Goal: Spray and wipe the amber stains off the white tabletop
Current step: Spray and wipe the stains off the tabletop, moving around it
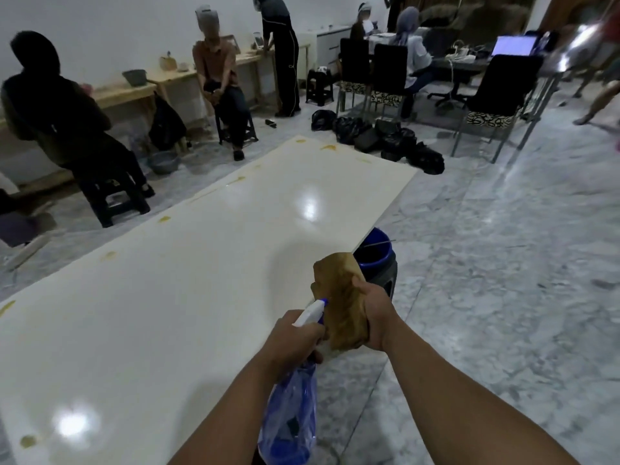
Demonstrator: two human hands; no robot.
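— Hands first: what does each one hold?

— Left hand [291,333] is wrapped round the neck of a blue spray bottle [290,417], fingers curled at the trigger below the white nozzle [310,312]. The nozzle points forward, toward the cloth. Right hand [372,315] is clamped on a folded brown cloth [340,298], fingers round its right side, the cloth standing upright out of the fist.

— How tight is that left grip? Is the trigger pulled?

— Fingers are closed on the bottle, but the trigger itself is hidden behind them, so I cannot tell whether it is squeezed.

— Where do bottle and cloth sit against the tabletop?

— Both are held in the air at the near right edge of the white tabletop [188,297], the cloth just over that edge and not pressed on the surface. The bottle's body hangs below the hand, beside the table edge.

— And the stains?

— Amber stains [109,255] lie mostly along the left edge, one more at the near left corner [28,441] and a few at the far end [328,147]. All are well apart from the hands.

— Anything else near?

— A blue bucket [375,253] stands on the marble floor [496,263], partly under the right edge of the table, just beyond the cloth. Seated people and black chairs [496,88] are farther back.
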